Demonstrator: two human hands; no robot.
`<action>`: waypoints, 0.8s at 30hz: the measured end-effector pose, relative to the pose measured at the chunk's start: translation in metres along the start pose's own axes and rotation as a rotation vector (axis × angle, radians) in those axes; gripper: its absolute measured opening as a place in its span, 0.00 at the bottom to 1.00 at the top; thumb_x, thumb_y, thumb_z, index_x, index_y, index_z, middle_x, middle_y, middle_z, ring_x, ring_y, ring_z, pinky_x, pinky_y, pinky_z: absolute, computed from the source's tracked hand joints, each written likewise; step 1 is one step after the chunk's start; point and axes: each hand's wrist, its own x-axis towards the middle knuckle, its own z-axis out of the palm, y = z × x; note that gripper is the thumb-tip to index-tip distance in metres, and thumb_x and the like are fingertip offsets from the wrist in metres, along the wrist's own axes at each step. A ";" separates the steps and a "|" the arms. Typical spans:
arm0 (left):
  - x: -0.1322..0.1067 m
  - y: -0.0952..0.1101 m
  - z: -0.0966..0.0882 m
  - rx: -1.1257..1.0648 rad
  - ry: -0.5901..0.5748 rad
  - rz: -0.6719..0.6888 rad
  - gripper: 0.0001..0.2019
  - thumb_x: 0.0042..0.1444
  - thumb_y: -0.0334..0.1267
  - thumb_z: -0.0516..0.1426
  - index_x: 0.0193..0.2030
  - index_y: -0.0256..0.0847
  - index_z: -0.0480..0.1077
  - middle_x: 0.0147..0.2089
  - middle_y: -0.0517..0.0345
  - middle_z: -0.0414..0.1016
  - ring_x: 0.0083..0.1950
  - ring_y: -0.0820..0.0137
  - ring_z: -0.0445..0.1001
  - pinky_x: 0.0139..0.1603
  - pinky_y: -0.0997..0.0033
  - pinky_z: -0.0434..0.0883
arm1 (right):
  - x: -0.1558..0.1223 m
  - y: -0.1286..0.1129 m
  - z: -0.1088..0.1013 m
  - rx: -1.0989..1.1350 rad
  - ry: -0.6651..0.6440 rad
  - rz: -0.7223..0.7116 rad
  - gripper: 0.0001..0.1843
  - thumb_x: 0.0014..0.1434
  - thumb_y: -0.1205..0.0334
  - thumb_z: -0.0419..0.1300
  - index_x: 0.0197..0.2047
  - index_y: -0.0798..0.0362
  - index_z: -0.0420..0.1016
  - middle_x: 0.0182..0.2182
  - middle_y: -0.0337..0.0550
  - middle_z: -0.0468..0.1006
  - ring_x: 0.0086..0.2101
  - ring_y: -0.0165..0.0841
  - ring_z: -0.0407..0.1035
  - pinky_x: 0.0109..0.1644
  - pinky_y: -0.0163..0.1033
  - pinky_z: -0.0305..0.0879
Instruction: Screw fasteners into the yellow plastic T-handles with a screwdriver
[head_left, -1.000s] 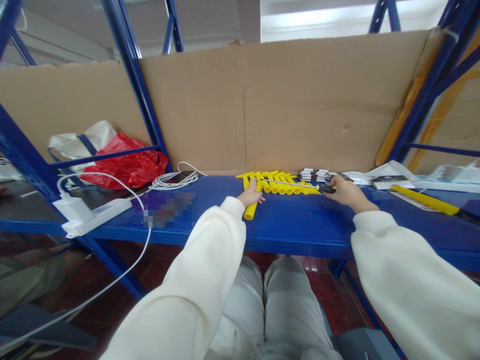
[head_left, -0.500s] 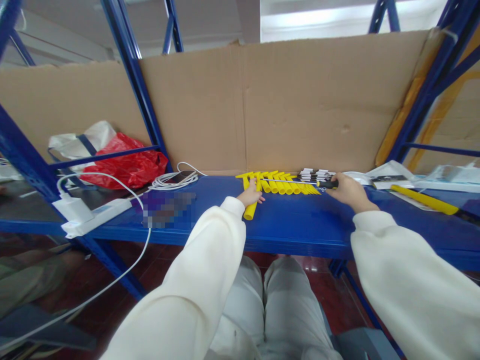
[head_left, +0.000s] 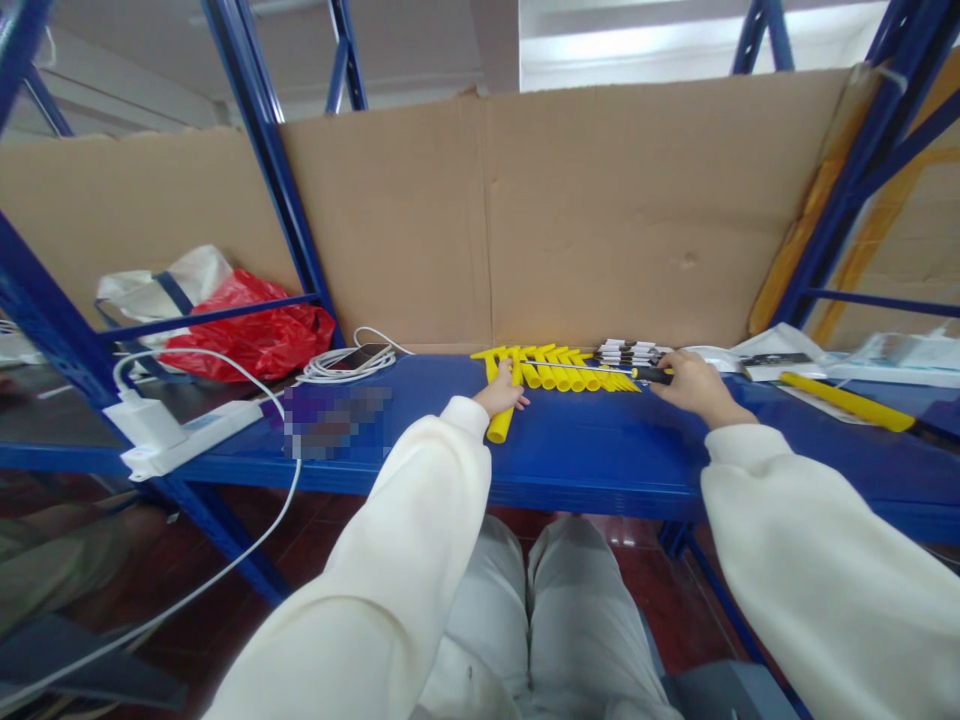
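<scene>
Head view: both hands are well apart, each wrapped around something at the far part of the blue table (head_left: 600, 455). The left hand (head_left: 501, 390) grips a yellow T-shaped piece (head_left: 498, 429), whose tubular leg points to six o'clock, toward the wearer, and whose crossbar sits at twelve o'clock above the fingers. At three o'clock from it, the right hand (head_left: 694, 382) is closed on the dark handle of a screwdriver (head_left: 660, 376). The thin shaft runs toward nine o'clock, passing over a row of yellow parts (head_left: 566, 380), and reaches the yellow T-shaped piece; the tip is too small for me to tell whether it is seated in anything.

The row lies between the two hands, its tube ends facing roughly five o'clock. A black-and-white bundle (head_left: 626, 352) rests just beyond it, at about eleven o'clock from the right hand. Well off at three o'clock from that hand lies a long yellow object (head_left: 847, 400) with a dark end.

From the left hand, a coiled white cable (head_left: 346, 366) lies near nine o'clock, a red bag (head_left: 259, 328) toward ten, and a white power strip (head_left: 206, 435) between eight and nine. Upright cardboard (head_left: 600, 220) stands at twelve o'clock, behind everything.
</scene>
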 end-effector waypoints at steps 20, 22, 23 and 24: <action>0.007 -0.005 -0.001 -0.024 -0.017 0.016 0.51 0.65 0.25 0.60 0.87 0.51 0.38 0.78 0.27 0.65 0.42 0.70 0.89 0.29 0.82 0.78 | 0.002 -0.003 0.004 -0.052 -0.118 -0.015 0.08 0.57 0.57 0.67 0.39 0.48 0.81 0.41 0.54 0.87 0.45 0.51 0.82 0.49 0.48 0.77; 0.007 -0.005 -0.001 -0.024 -0.019 0.010 0.50 0.66 0.25 0.60 0.87 0.49 0.38 0.77 0.26 0.67 0.43 0.69 0.89 0.30 0.82 0.78 | 0.001 -0.005 0.004 -0.047 -0.138 0.045 0.09 0.57 0.57 0.68 0.41 0.48 0.80 0.38 0.52 0.87 0.41 0.50 0.82 0.45 0.47 0.76; 0.007 -0.005 -0.001 -0.021 -0.013 0.009 0.50 0.66 0.26 0.60 0.87 0.48 0.38 0.76 0.26 0.68 0.42 0.69 0.89 0.30 0.81 0.78 | 0.000 -0.006 0.004 -0.041 -0.153 0.073 0.10 0.56 0.57 0.68 0.43 0.48 0.80 0.37 0.52 0.87 0.40 0.50 0.82 0.44 0.47 0.76; 0.007 -0.005 -0.001 -0.017 -0.006 0.011 0.50 0.66 0.26 0.60 0.87 0.47 0.38 0.76 0.25 0.68 0.42 0.69 0.89 0.31 0.80 0.79 | 0.000 -0.007 0.004 -0.034 -0.167 0.092 0.12 0.56 0.58 0.69 0.44 0.49 0.80 0.36 0.52 0.87 0.40 0.50 0.83 0.44 0.47 0.75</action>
